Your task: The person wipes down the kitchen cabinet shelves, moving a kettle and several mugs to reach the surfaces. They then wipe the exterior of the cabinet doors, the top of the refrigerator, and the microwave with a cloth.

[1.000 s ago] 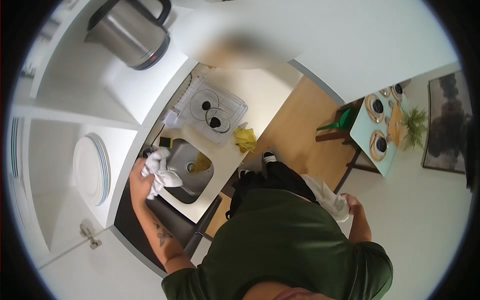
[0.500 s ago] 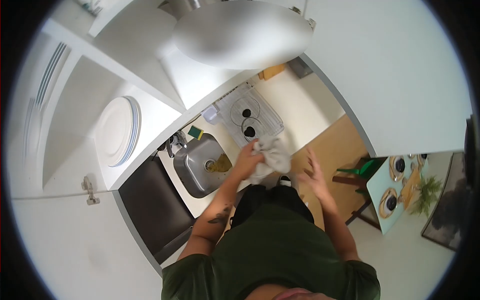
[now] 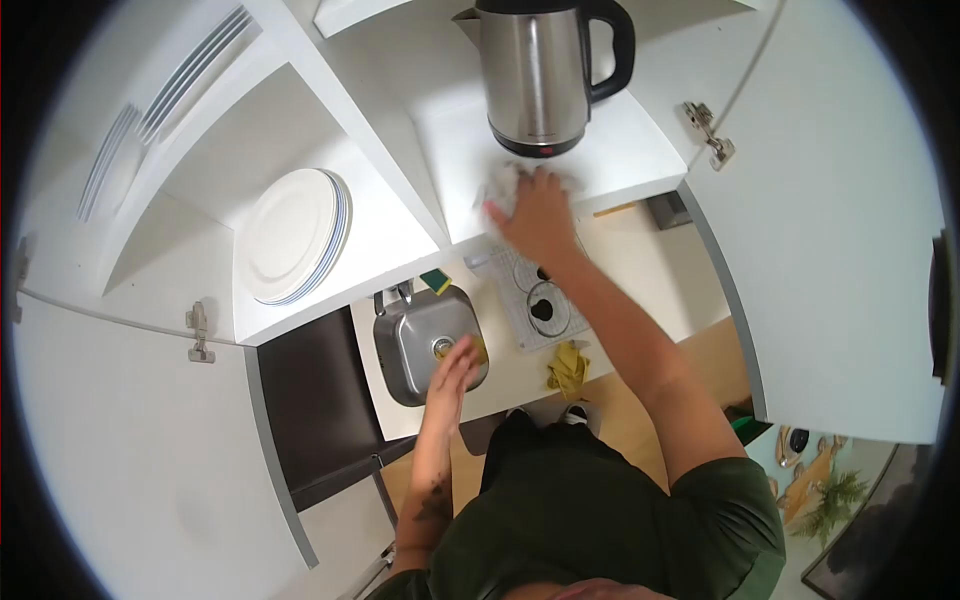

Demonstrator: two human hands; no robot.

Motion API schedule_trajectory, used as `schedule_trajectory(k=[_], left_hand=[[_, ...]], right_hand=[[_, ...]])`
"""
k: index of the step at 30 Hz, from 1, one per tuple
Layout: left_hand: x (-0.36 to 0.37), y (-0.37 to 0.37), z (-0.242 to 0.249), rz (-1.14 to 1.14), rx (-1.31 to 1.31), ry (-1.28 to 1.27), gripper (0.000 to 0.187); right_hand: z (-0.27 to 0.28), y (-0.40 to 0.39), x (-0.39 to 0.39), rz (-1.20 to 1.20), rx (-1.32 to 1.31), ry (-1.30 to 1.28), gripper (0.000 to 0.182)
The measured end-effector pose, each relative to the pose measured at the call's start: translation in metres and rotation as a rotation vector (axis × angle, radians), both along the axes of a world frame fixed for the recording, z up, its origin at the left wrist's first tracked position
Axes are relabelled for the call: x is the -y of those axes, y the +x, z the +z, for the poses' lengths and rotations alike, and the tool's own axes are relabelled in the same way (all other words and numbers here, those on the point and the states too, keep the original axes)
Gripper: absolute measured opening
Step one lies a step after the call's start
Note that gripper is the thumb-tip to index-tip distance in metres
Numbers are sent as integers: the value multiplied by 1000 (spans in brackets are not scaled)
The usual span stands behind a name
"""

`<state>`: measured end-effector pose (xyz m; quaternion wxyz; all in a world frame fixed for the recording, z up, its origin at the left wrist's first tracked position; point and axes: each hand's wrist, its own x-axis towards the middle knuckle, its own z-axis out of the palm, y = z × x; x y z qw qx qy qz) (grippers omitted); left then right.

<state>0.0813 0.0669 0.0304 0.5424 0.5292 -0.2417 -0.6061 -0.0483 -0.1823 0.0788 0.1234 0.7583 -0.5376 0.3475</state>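
My right hand (image 3: 540, 215) reaches up to the cabinet shelf and presses a white cloth (image 3: 498, 190) against it, fingers over the cloth, slightly blurred. Just behind the fingertips stands a steel kettle (image 3: 535, 75) with a black handle and base, upright on the shelf. My left hand (image 3: 455, 375) holds nothing; its fingers are stretched out above the steel sink (image 3: 402, 375). Below my right forearm, glass lids with black knobs (image 3: 543, 309) lie on the drying rack (image 3: 520, 325), partly hidden by the arm.
Stacked plates (image 3: 290, 235) fill the left compartment. Open cabinet doors flank me, the right door (image 3: 840, 250) and the left door (image 3: 130, 430). A green and yellow sponge (image 3: 436, 281) lies behind the sink. Something crumpled and yellow (image 3: 568, 370) rests on the counter edge.
The white cloth has passed from my left hand to my right, which rose to the shelf. My left hand moved over the sink. The kettle shows fully; a large blurred oval surface is gone from view.
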Motion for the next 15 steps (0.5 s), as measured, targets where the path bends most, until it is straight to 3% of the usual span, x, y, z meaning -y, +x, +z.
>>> schedule_trajectory(k=[4, 6, 8, 10, 11, 15], left_hand=[[-55, 14, -63, 63, -41, 223, 42], [-74, 21, -66, 51, -36, 239, 42], [-88, 28, -67, 37, -30, 248, 42], [-103, 33, -67, 179, -37, 286, 41], [-112, 35, -72, 185, -29, 281, 41], [-120, 35, -86, 271, -107, 336, 41]], right_hand=[[3, 67, 29, 161, -60, 230, 40], [4, 100, 85, 206, -72, 306, 38], [3, 118, 139, 306, 61, 224, 30], [2, 136, 180, 421, -16, 209, 29], [2, 143, 191, 533, -107, 201, 28], [19, 140, 187, 562, 50, 374, 35]])
